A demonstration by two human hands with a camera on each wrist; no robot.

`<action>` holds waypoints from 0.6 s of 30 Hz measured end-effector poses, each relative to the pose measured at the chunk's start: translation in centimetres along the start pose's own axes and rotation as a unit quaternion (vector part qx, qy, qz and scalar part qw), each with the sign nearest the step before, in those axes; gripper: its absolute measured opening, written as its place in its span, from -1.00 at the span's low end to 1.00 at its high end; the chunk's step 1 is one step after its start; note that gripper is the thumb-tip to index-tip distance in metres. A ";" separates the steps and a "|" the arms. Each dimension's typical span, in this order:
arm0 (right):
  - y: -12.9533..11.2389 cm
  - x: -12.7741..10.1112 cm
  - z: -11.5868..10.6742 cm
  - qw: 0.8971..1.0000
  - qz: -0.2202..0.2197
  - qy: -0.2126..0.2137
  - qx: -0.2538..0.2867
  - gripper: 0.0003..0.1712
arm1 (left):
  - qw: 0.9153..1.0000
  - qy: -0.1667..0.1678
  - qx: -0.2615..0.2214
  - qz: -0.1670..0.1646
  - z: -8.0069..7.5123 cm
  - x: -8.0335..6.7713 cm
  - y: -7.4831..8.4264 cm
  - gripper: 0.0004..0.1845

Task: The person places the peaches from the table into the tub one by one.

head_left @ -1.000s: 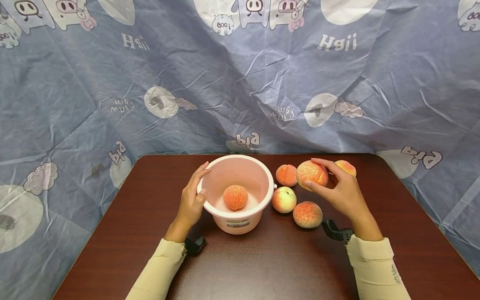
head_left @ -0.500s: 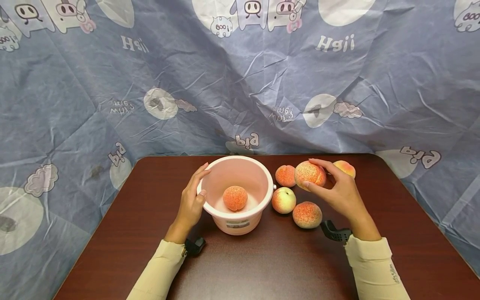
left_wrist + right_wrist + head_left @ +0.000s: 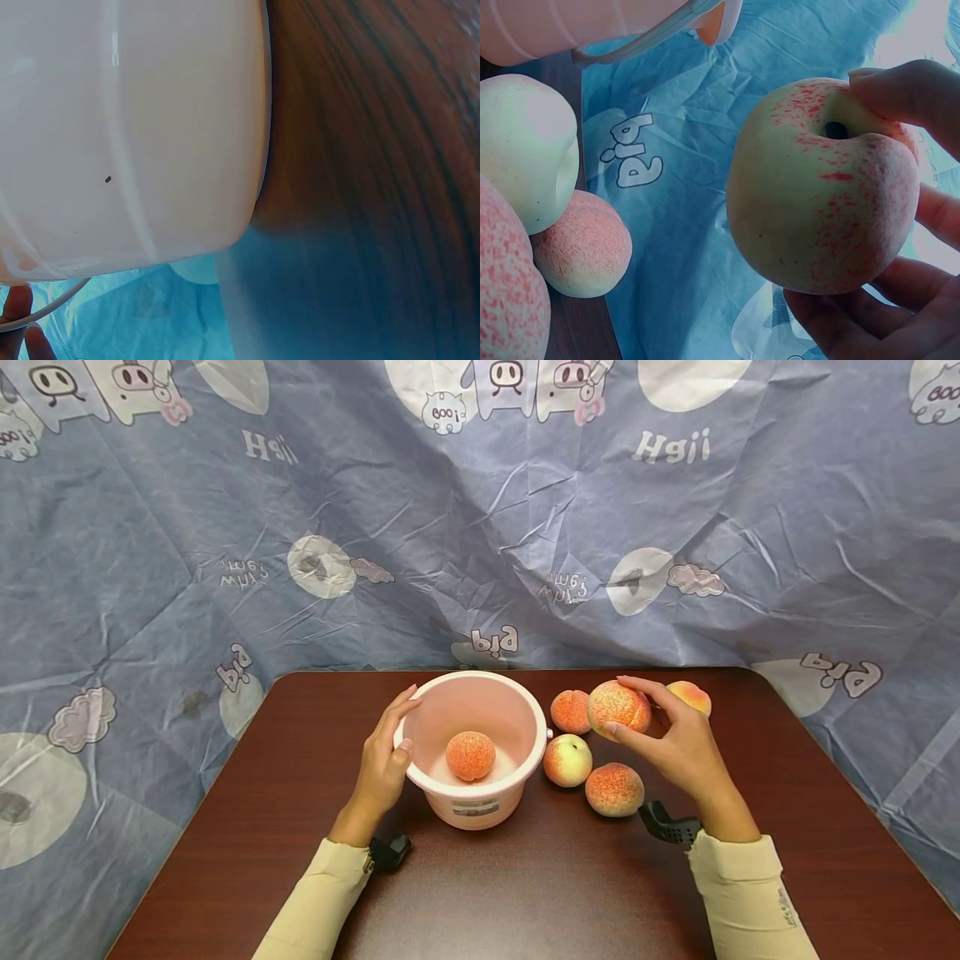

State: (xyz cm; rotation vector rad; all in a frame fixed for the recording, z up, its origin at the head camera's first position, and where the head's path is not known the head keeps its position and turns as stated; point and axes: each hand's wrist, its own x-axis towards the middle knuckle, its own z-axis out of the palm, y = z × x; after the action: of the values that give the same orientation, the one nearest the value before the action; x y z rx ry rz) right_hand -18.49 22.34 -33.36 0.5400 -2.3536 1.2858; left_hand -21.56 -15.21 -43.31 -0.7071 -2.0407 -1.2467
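A pink bucket [image 3: 517, 735] stands mid-table with one speckled peach [image 3: 470, 755] inside. My left hand [image 3: 390, 739] holds its near-left rim, thumb over the edge and fingers along the outside; the left wrist view is filled by the bucket wall [image 3: 127, 127]. My right hand [image 3: 663, 731] grips a red-speckled peach [image 3: 617, 706] just above the table, to the right of the bucket. In the right wrist view this peach [image 3: 821, 187] sits between the fingertips [image 3: 900, 94], stem pit showing.
Several more peaches lie right of the bucket: one at the back [image 3: 572, 711], a pale one [image 3: 567, 760], a speckled one in front [image 3: 614, 789], one behind my hand [image 3: 693, 695]. The brown table [image 3: 525, 893] is backed by a blue printed cloth [image 3: 480, 527].
My right hand has drifted slightly left with the peach. The left hand and the bucket have stayed put.
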 end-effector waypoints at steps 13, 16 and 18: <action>0.0 0.0 0.1 1.000 -0.001 0.001 0.024 -0.32 | 1.000 0.002 -0.002 0.004 0.1 0.0 -0.2 -0.28; 0.0 0.0 0.1 1.000 -0.004 -0.001 0.031 -0.31 | 1.000 0.002 -0.001 0.004 0.1 0.0 -0.2 -0.28; 0.0 -0.1 0.2 0.999 -0.006 0.000 0.033 -0.31 | 1.000 0.003 -0.001 0.005 0.1 0.0 -0.3 -0.29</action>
State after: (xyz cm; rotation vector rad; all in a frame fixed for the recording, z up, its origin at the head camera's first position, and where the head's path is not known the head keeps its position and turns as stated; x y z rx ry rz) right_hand -18.46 22.23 -33.48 0.5746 -2.3114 1.3614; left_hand -21.78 -15.25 -43.54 -0.7131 -2.0297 -1.2447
